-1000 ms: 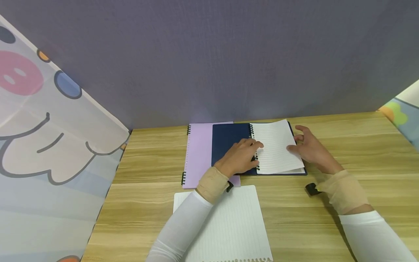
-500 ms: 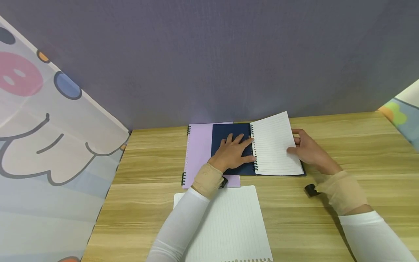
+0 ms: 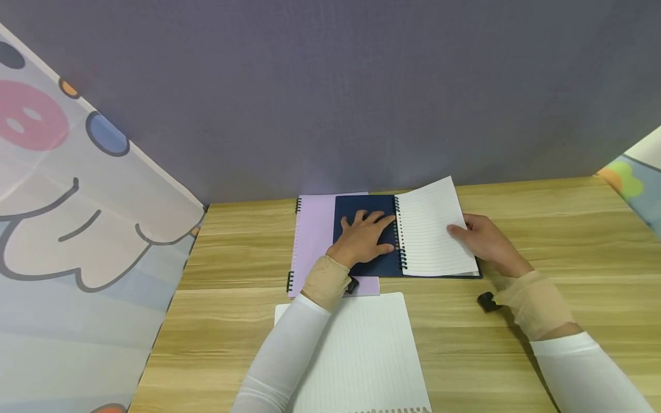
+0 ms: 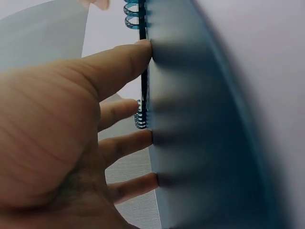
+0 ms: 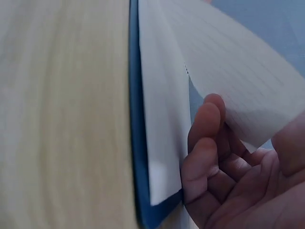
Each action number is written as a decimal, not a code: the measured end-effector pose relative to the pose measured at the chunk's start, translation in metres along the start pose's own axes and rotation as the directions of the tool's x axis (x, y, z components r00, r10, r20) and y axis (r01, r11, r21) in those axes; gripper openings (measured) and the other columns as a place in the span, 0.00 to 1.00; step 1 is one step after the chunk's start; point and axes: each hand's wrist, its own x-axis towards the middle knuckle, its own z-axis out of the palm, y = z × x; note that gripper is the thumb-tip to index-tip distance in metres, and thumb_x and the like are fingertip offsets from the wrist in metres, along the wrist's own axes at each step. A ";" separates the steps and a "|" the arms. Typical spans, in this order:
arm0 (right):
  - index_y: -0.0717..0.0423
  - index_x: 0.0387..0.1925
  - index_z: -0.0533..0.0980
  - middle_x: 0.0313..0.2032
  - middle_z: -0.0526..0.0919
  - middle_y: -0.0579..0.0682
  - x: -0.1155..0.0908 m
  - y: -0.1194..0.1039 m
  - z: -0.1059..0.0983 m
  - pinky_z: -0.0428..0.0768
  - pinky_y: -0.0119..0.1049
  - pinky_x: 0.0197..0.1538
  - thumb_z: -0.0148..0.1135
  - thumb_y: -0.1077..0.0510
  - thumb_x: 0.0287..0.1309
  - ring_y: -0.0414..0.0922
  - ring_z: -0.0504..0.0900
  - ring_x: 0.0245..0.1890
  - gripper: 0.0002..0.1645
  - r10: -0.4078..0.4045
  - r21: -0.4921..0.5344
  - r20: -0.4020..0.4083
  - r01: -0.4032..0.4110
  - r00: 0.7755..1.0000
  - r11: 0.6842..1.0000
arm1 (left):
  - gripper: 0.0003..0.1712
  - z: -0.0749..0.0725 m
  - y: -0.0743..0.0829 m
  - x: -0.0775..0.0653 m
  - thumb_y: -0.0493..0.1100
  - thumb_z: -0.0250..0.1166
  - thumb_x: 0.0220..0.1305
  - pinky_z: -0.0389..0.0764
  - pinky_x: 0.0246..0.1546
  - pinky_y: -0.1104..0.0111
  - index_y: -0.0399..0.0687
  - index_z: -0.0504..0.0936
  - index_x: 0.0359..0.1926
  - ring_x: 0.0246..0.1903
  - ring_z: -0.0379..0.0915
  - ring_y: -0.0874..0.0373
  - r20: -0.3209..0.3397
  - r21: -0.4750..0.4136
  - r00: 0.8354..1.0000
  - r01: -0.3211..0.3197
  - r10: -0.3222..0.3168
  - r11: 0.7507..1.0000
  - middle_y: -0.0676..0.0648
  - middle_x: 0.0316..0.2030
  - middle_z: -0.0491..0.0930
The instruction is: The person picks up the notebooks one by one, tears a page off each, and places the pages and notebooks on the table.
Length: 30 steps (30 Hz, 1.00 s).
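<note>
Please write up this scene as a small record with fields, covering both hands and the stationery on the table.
Left hand: spread, resting on the left side of the open dark blue notebook
Right hand: pinching the outer edge of a lined page, which is raised
Binding: rings at the notebook's middle
Underneath, on the left: lilac notebook, partly covered
Nearest the person: loose sheet, lined, holed edge toward the person
Surface: wood-grain table

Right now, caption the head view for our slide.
Left hand rests on a navy notebook; right hand pinches a raised lined page.
</note>
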 end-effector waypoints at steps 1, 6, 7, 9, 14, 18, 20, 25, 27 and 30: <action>0.59 0.57 0.67 0.41 0.78 0.56 0.000 0.000 0.000 0.73 0.41 0.39 0.46 0.39 0.63 0.47 0.78 0.36 0.32 0.003 0.001 0.004 -0.003 1.000 1.000 | 0.41 0.000 0.000 0.000 0.68 0.51 0.59 0.47 0.53 0.37 0.71 0.48 0.70 0.66 0.41 0.47 0.005 -0.003 1.000 0.006 -0.006 1.000 0.54 0.69 0.48; 0.62 0.57 0.67 0.41 0.78 0.57 0.001 -0.001 -0.001 0.73 0.41 0.39 0.47 0.41 0.63 0.48 0.78 0.36 0.32 0.019 -0.004 0.013 -0.019 1.000 1.000 | 0.38 0.000 0.000 0.000 0.66 0.52 0.60 0.44 0.51 0.34 0.75 0.50 0.69 0.67 0.39 0.46 0.011 -0.017 1.000 0.009 -0.009 1.000 0.54 0.69 0.48; 0.63 0.56 0.67 0.41 0.78 0.57 0.001 -0.001 -0.001 0.73 0.41 0.39 0.47 0.42 0.63 0.48 0.78 0.36 0.32 0.019 -0.005 0.013 -0.019 1.000 1.000 | 0.37 0.000 0.000 0.000 0.66 0.52 0.60 0.44 0.51 0.34 0.75 0.51 0.69 0.67 0.39 0.46 0.012 -0.017 1.000 0.009 -0.009 1.000 0.54 0.69 0.48; 0.63 0.56 0.67 0.41 0.78 0.57 0.001 -0.002 -0.001 0.72 0.41 0.40 0.47 0.43 0.63 0.48 0.78 0.36 0.30 0.021 -0.005 0.009 -0.020 1.000 1.000 | 0.35 0.001 0.000 0.000 0.66 0.52 0.61 0.44 0.51 0.34 0.76 0.53 0.68 0.67 0.39 0.46 0.016 -0.018 1.000 0.011 -0.011 1.000 0.54 0.69 0.48; 0.62 0.54 0.69 0.40 0.78 0.57 0.003 0.000 0.000 0.72 0.41 0.39 0.48 0.46 0.63 0.48 0.77 0.36 0.27 0.027 -0.006 -0.002 -0.027 1.000 1.000 | 0.34 0.002 0.000 0.001 0.65 0.51 0.61 0.43 0.51 0.34 0.77 0.54 0.67 0.67 0.38 0.46 0.024 -0.014 0.999 0.022 -0.021 1.000 0.55 0.69 0.47; 0.62 0.54 0.69 0.42 0.77 0.57 0.004 0.001 0.000 0.72 0.41 0.39 0.48 0.45 0.62 0.49 0.76 0.36 0.27 0.037 -0.009 -0.005 -0.037 0.999 0.999 | 0.35 0.002 0.002 0.002 0.65 0.51 0.61 0.43 0.51 0.34 0.77 0.52 0.68 0.67 0.37 0.47 0.037 -0.006 0.999 0.038 -0.037 0.999 0.55 0.69 0.46; 0.61 0.55 0.68 0.43 0.76 0.57 0.004 0.001 0.000 0.72 0.40 0.39 0.49 0.43 0.62 0.48 0.75 0.36 0.29 0.041 -0.031 0.003 -0.041 0.999 0.999 | 0.35 0.002 0.003 0.002 0.65 0.51 0.61 0.42 0.52 0.34 0.77 0.51 0.68 0.67 0.37 0.47 0.043 -0.007 0.998 0.045 -0.045 0.999 0.55 0.69 0.46; 0.59 0.54 0.69 0.41 0.77 0.55 0.002 -0.001 -0.001 0.72 0.40 0.39 0.47 0.33 0.59 0.48 0.74 0.37 0.37 0.062 -0.064 0.040 -0.059 0.997 0.996 | 0.35 -0.001 0.005 0.003 0.65 0.50 0.61 0.42 0.51 0.34 0.77 0.51 0.68 0.67 0.36 0.47 0.052 -0.010 0.997 0.051 -0.050 0.999 0.56 0.69 0.46; 0.59 0.54 0.70 0.40 0.77 0.54 0.001 -0.003 0.000 0.71 0.40 0.39 0.44 0.30 0.58 0.48 0.74 0.37 0.40 0.067 -0.070 0.038 -0.064 0.997 0.996 | 0.35 -0.001 0.005 0.003 0.65 0.50 0.61 0.42 0.52 0.34 0.76 0.51 0.68 0.67 0.36 0.46 0.056 -0.009 0.997 0.052 -0.051 0.999 0.56 0.69 0.46; 0.59 0.54 0.70 0.40 0.75 0.55 0.000 -0.004 0.000 0.70 0.41 0.40 0.43 0.31 0.60 0.49 0.72 0.38 0.39 0.054 -0.079 0.019 -0.052 0.998 0.996 | 0.35 0.000 0.006 0.003 0.64 0.50 0.61 0.42 0.52 0.34 0.75 0.51 0.69 0.67 0.36 0.46 0.059 -0.012 0.997 0.055 -0.054 0.998 0.55 0.69 0.46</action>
